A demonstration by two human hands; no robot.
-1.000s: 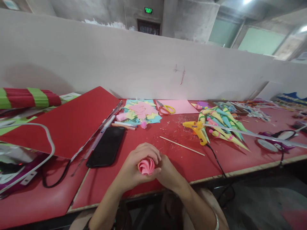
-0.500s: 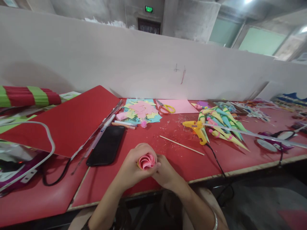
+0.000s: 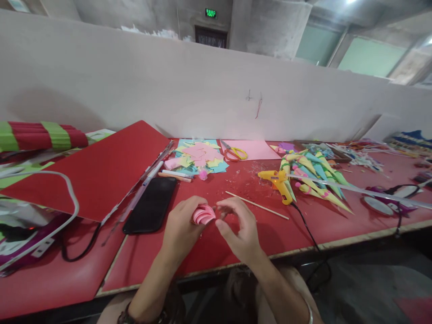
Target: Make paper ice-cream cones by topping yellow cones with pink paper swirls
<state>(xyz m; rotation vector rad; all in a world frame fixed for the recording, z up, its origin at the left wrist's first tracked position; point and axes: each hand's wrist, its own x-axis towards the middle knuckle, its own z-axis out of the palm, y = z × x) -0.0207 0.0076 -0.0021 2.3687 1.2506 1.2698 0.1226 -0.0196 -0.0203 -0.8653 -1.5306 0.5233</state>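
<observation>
A roll of pink paper (image 3: 204, 215), coiled in layers with its spiral end facing up, sits in my left hand (image 3: 180, 229). The fingers and thumb wrap round it and hide its lower part. Just to the right, my right hand (image 3: 241, 229) is apart from the roll, thumb and fingers curved and spread, with nothing visible between them. Beyond the hands lie a thin wooden stick (image 3: 256, 205) and a yellow glue gun (image 3: 276, 182).
A black phone (image 3: 150, 207) lies left of my hands, beside several pens (image 3: 175, 175). Paper scraps (image 3: 202, 155) and scissors (image 3: 236, 153) are at the back. Decorated paper cones (image 3: 313, 173) are piled right. A red sheet (image 3: 101, 175) leans left; the glue gun's cord (image 3: 305, 225) crosses the front edge.
My right hand has come away from the roll to the right and its fingers have spread. The left hand still holds the roll, now tilted and slightly higher.
</observation>
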